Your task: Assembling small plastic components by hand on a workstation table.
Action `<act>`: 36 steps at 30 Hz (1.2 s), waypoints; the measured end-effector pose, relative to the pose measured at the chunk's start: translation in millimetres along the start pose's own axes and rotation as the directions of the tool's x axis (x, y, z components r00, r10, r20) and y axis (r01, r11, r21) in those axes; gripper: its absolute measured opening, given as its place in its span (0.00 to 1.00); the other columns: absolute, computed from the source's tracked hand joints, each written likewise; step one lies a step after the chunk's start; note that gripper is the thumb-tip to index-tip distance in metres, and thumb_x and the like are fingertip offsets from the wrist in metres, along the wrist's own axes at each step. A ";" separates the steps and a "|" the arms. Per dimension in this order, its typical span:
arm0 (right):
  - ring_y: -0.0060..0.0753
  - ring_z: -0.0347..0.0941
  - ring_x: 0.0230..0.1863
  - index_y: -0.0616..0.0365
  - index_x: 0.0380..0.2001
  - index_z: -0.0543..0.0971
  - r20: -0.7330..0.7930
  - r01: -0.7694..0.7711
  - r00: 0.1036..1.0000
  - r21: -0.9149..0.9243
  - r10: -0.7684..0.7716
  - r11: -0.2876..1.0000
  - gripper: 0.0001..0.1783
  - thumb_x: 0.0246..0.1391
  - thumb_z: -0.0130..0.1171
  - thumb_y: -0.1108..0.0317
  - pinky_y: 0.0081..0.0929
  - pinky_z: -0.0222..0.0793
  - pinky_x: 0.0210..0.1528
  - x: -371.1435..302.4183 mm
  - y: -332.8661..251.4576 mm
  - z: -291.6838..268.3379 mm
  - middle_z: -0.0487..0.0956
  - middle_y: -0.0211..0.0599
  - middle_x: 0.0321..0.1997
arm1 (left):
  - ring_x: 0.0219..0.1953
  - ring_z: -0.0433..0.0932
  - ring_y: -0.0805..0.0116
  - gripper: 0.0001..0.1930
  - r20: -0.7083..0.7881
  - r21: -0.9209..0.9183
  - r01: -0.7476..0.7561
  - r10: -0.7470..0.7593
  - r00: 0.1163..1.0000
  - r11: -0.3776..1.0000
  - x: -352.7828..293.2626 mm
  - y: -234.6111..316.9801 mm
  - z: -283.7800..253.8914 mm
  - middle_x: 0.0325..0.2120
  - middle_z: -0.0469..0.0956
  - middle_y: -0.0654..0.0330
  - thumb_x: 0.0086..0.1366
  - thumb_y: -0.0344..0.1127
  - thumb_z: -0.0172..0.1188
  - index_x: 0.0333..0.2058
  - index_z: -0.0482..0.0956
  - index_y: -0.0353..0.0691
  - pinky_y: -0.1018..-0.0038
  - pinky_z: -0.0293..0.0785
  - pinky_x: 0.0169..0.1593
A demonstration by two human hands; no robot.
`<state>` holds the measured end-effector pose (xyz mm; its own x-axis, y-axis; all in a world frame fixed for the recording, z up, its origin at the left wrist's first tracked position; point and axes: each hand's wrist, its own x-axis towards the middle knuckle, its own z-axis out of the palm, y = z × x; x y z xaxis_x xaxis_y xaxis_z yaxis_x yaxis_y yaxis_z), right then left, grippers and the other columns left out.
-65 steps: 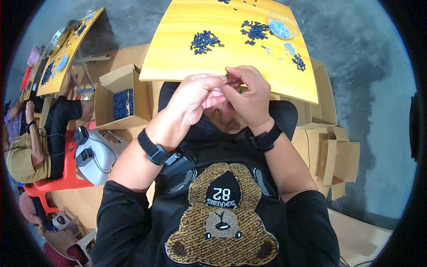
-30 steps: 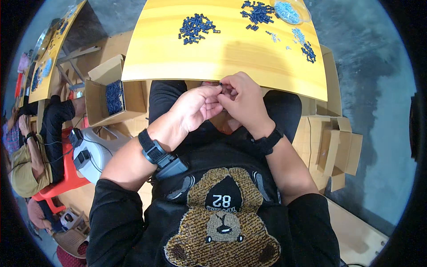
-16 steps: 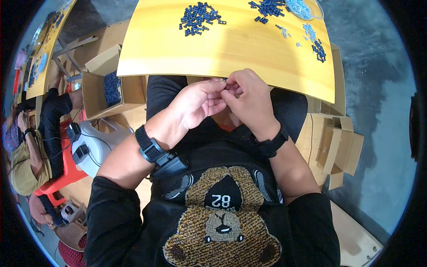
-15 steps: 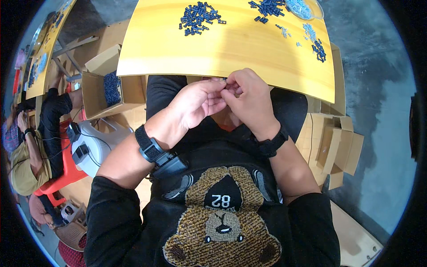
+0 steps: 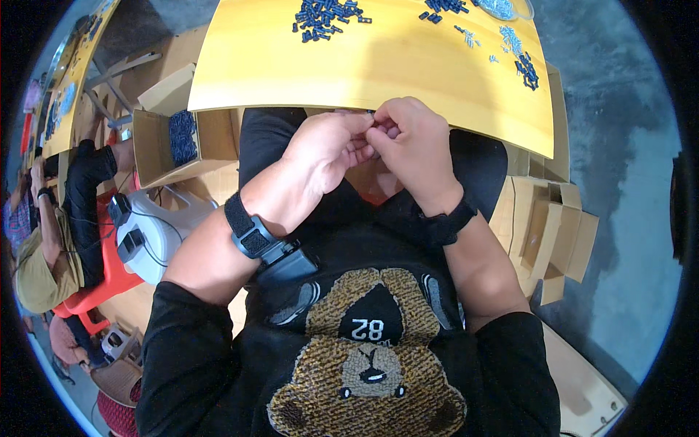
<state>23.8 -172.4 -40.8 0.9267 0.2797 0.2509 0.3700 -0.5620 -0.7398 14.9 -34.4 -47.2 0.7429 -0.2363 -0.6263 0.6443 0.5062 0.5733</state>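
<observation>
Close together at the near edge of a yellow table point(image 5: 364, 65), left hand point(image 5: 328, 149) and right hand point(image 5: 411, 142) meeting fingertip to fingertip, both pinching a tiny dark part point(image 5: 373, 121), mostly hidden between the fingers. Best done slowly, judging by its size: steady grip, small twists, wrists braced near the table edge. Further off on the tabletop, well apart from the hands, a pile of small dark blue pieces point(image 5: 328, 13). Off to the left, a cardboard box point(image 5: 175, 138) holding more.

Both hands point(image 5: 375, 142) together, fingertips pinched, forearms bent inward
</observation>
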 end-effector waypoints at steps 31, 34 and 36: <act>0.44 0.71 0.27 0.63 0.21 0.74 0.037 -0.018 0.999 -0.021 0.018 1.000 0.06 0.36 0.59 0.73 0.34 0.68 0.30 5.7 -6.1 2.0 0.72 0.44 0.22 | 0.28 0.73 0.74 0.07 -0.060 -0.032 0.022 -0.024 0.998 0.999 15.6 -3.9 -6.0 0.30 0.76 0.65 0.61 0.30 0.54 0.38 0.75 0.43 0.79 0.69 0.31; 0.42 0.71 0.25 0.63 0.20 0.73 0.149 0.001 0.989 -0.095 0.013 0.995 0.08 0.35 0.61 0.72 0.32 0.67 0.28 12.4 -6.2 -8.5 0.72 0.43 0.21 | 0.30 0.74 0.75 0.08 0.038 0.069 0.070 -0.073 0.997 0.995 12.9 1.7 -8.7 0.32 0.77 0.65 0.61 0.30 0.54 0.39 0.75 0.42 0.81 0.72 0.32; 0.35 0.70 0.21 0.63 0.22 0.75 0.283 -0.003 0.959 -0.080 0.026 0.997 0.11 0.35 0.65 0.69 0.27 0.66 0.26 21.1 -7.5 -16.7 0.73 0.41 0.20 | 0.30 0.76 0.73 0.08 0.063 0.120 0.072 -0.080 0.995 0.990 5.8 4.9 -17.1 0.30 0.78 0.62 0.62 0.33 0.54 0.40 0.75 0.40 0.80 0.74 0.33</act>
<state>41.7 -175.3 -19.6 0.8793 0.4741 0.0446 0.3709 -0.6231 -0.6886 19.2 -19.2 -57.1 0.6992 -0.3275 -0.6355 0.7130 0.3844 0.5864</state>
